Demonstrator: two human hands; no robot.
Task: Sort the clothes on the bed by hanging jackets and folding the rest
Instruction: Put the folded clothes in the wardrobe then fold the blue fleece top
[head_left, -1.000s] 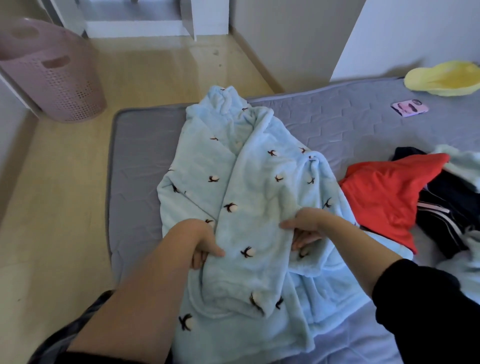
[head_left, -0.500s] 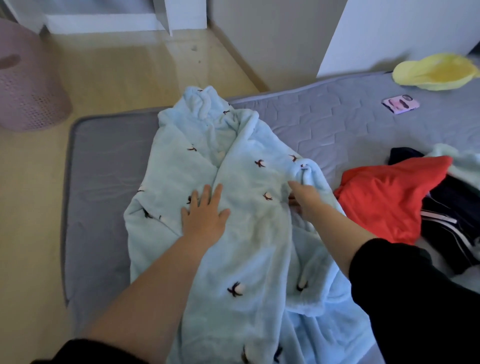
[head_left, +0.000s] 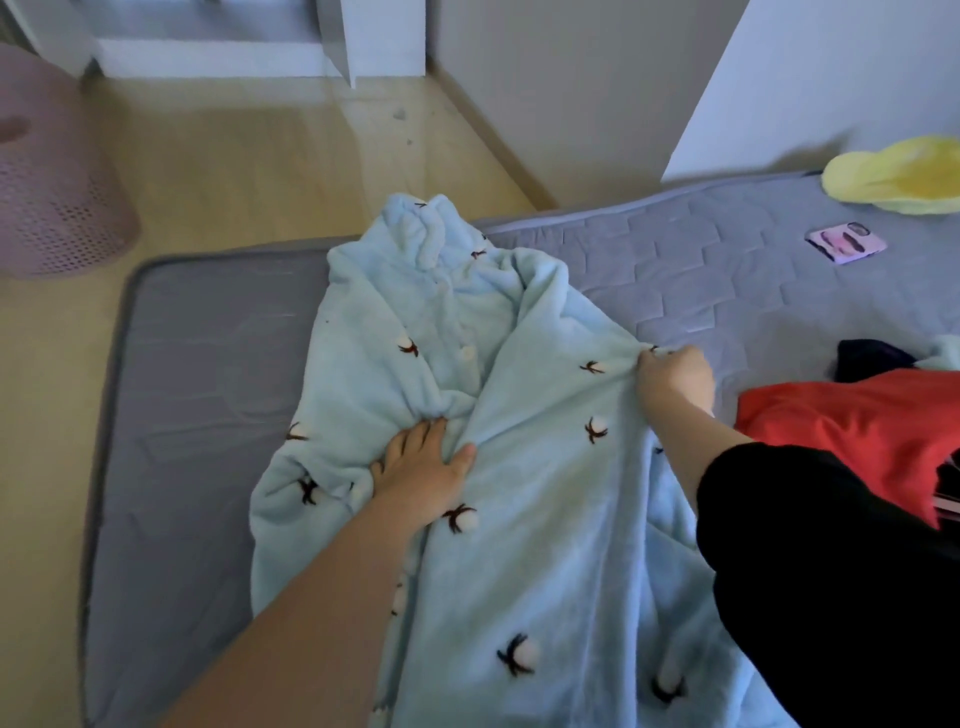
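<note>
Pale blue fleece printed with cotton bolls: the robe (head_left: 545, 519) lies spread lengthwise on the grey mattress (head_left: 208, 389). The left hand (head_left: 421, 470) presses flat on its middle, grip released. The right hand (head_left: 675, 382) has its grip clenched on the robe's right edge. A red garment (head_left: 857, 431) lies just beside.

One blue robe (head_left: 524, 519), one red garment (head_left: 841, 431), one pink basket (head_left: 57, 208).

Blue robe (head_left: 545, 519) cut off below.
</note>
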